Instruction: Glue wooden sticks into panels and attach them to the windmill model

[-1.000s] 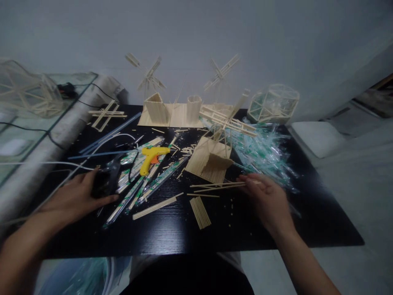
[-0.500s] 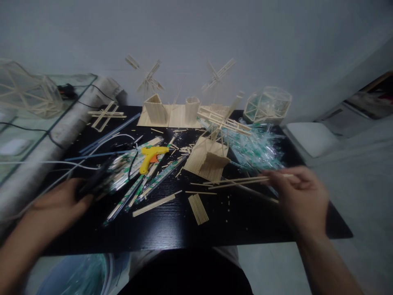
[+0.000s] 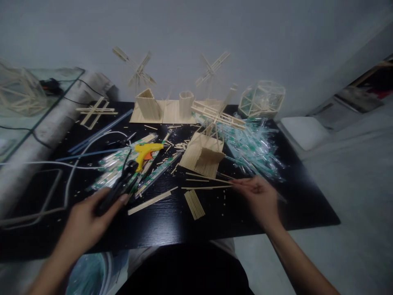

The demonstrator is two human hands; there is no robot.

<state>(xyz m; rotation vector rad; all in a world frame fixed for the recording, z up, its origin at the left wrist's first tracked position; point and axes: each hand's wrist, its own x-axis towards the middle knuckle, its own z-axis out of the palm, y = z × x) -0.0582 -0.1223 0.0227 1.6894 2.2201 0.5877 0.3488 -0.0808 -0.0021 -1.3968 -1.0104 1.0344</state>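
My left hand [image 3: 87,219] is closed around a long black hand tool [image 3: 118,186], whose exact kind is too dark to make out. The tool points away from me, beside the yellow glue gun [image 3: 146,151]. At the right, my right hand [image 3: 260,200] pinches thin wooden sticks [image 3: 208,178] by one end, and they reach left over the black table. Beyond their tips stands a wooden windmill model [image 3: 210,157] on a square base. A small slatted stick panel [image 3: 194,204] and a longer strip of sticks [image 3: 150,202] lie between my hands.
Two more windmill models [image 3: 147,106] stand at the back against the wall. Clear and green plastic wrappers [image 3: 258,143] pile up at the right. A white cable [image 3: 70,180] loops over the left side. A bin [image 3: 92,272] stands below the table's front edge.
My left hand has moved right and inward with the black tool, toward the glue gun. My right hand has come left and lower with the sticks. The whole view has shifted slightly.
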